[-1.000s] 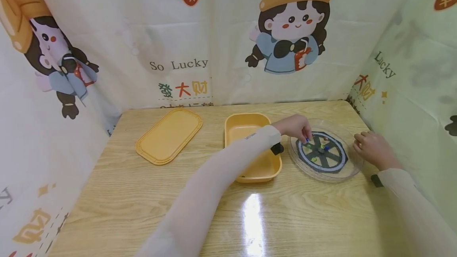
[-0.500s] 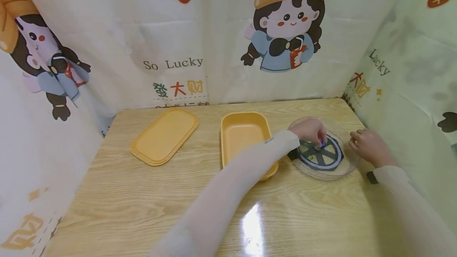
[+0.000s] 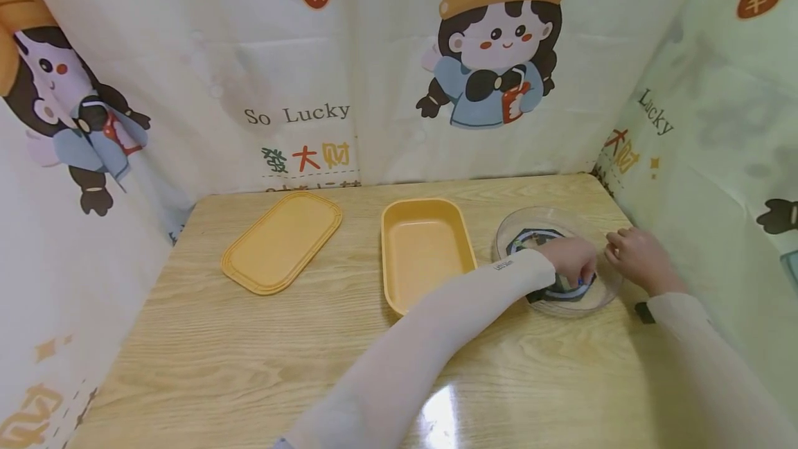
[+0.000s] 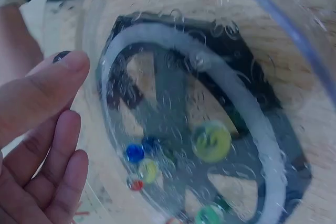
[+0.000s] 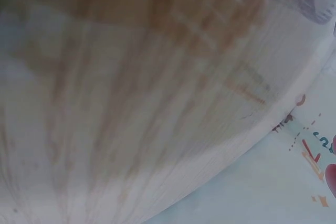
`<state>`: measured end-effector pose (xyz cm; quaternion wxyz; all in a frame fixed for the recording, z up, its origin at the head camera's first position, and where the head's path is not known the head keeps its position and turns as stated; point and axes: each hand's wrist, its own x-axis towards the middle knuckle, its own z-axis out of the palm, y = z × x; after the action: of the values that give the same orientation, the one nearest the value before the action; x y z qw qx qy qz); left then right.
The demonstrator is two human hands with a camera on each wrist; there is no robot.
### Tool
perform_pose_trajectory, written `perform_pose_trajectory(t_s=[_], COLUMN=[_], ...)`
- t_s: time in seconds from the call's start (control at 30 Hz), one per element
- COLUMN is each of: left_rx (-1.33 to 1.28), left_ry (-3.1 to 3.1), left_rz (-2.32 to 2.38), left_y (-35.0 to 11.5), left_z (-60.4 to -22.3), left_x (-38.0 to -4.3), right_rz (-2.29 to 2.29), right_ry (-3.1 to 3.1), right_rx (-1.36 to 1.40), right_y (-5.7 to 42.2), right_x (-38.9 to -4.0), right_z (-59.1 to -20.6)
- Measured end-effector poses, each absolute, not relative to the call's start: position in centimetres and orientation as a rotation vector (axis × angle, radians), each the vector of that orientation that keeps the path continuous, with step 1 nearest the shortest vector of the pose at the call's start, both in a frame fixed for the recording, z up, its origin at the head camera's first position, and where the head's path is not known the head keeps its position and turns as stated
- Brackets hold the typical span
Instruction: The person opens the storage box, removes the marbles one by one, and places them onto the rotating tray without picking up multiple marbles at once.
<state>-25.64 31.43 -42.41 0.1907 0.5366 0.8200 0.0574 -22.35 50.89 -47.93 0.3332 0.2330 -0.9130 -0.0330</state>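
In the head view a clear round basin (image 3: pixel 530 212) stands at the right of the table. My left hand (image 3: pixel 569 259) is above it, thumb and fingertips together around a small blue marble (image 3: pixel 581 282). The left wrist view shows that hand (image 4: pixel 44 135) at the basin's side, the held marble hidden there. Inside lies a dark wheel-shaped piece with a white ring (image 4: pixel 231 98). Around it are a blue marble (image 4: pixel 134 153), a red one (image 4: pixel 136 185), yellow and green ones, and bubble-like rings. My right hand (image 3: pixel 642 260), fingers curled, holds the basin's right rim.
A deep yellow tub (image 3: pixel 388 262) stands left of the basin, partly behind my left sleeve. Farther left lies a flat yellow lid (image 3: pixel 283 241). Printed curtains (image 3: pixel 393 75) close off the back and both sides. The right wrist view shows mostly blurred wood grain (image 5: pixel 131 103).
My left hand has moved right and nearer across the basin, from its left rim to over its right front part. The right hand stays at the rim. The head view has shifted slightly.
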Motion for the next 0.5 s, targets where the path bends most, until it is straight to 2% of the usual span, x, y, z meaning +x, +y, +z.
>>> perform_pose_trajectory(t_s=[0.5], left_rx=[1.648], left_ry=[2.358], left_rz=[-0.137], left_y=[31.8], left_z=[-43.4], left_x=[-23.6], right_rz=[-0.084], right_ry=[-2.394], right_rx=[0.592], right_y=[50.7], right_x=[-22.1], right_z=[-47.9])
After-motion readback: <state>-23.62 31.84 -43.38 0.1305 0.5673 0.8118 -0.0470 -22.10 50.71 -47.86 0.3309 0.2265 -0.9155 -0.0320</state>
